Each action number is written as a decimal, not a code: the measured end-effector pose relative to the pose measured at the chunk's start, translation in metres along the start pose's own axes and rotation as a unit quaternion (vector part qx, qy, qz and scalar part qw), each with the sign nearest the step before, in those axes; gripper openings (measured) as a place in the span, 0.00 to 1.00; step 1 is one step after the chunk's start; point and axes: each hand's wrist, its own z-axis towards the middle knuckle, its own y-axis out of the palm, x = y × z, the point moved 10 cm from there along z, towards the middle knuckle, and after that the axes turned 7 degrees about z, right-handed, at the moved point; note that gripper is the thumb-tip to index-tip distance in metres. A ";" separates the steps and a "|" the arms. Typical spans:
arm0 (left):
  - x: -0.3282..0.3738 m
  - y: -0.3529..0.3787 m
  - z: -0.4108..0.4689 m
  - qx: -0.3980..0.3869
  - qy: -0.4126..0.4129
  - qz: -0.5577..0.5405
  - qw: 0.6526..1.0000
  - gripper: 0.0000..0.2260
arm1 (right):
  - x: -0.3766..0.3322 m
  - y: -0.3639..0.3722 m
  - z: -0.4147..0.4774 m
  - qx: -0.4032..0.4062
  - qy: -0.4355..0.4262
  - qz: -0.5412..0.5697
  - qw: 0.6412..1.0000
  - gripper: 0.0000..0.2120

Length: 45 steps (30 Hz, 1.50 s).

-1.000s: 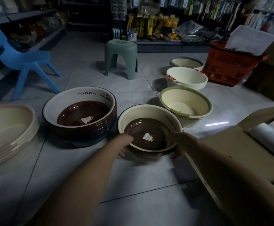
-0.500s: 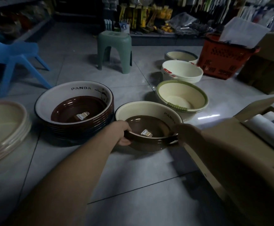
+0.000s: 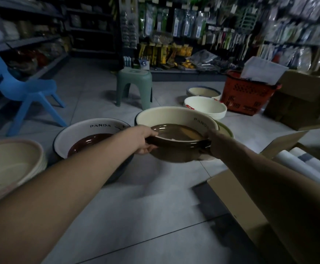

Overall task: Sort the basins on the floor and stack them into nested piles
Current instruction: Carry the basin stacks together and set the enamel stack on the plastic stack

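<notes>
You are holding the brown basin (image 3: 176, 151) by its rim with both hands, clear of the tiled floor (image 3: 155, 206) and tipping toward you. Your left hand (image 3: 146, 139) is clamping the left rim, thumb lying on top and fingers curling underneath. Your right hand (image 3: 211, 143) is gripping the right rim at a small lug, but it is sitting in deep shadow and its fingers are hard to make out.

The cream PANDA basin (image 3: 174, 116) is showing just behind the brown one. Its lower part is hiding behind the brown basin, so you cannot tell whether the two are touching or whether it is resting on the floor. It is covering all but a sliver of a green-rimmed basin (image 3: 225, 130).

To your left, a white PANDA basin (image 3: 79, 130) with a dark red basin (image 3: 86, 143) nesting inside is being partly covered by your left forearm. At the floor's left side, a pile of cream basins (image 3: 12, 164) is being cut off by the frame. Farther back, a white basin pile (image 3: 205, 106) and a blue-rimmed basin (image 3: 203, 91) are sitting beside a red basket (image 3: 246, 96). A cardboard box (image 3: 250, 216) is lying open on your right, running out of view.
</notes>
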 end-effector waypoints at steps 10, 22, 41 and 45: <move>0.033 -0.130 -0.024 0.139 0.150 -0.136 0.969 0.08 | -0.017 0.109 -0.001 -0.003 -0.035 0.141 0.989 0.22; -0.040 -0.268 -0.006 0.250 0.114 -0.159 0.948 0.15 | 0.038 0.268 -0.030 -0.132 0.055 0.104 0.984 0.17; -0.170 -0.241 0.013 0.148 -0.091 -0.305 0.936 0.14 | 0.147 0.276 -0.047 -0.109 0.173 -0.148 0.968 0.18; -0.161 -0.205 0.017 0.134 -0.086 -0.324 0.933 0.18 | 0.138 0.285 -0.053 -0.118 0.145 -0.210 0.960 0.18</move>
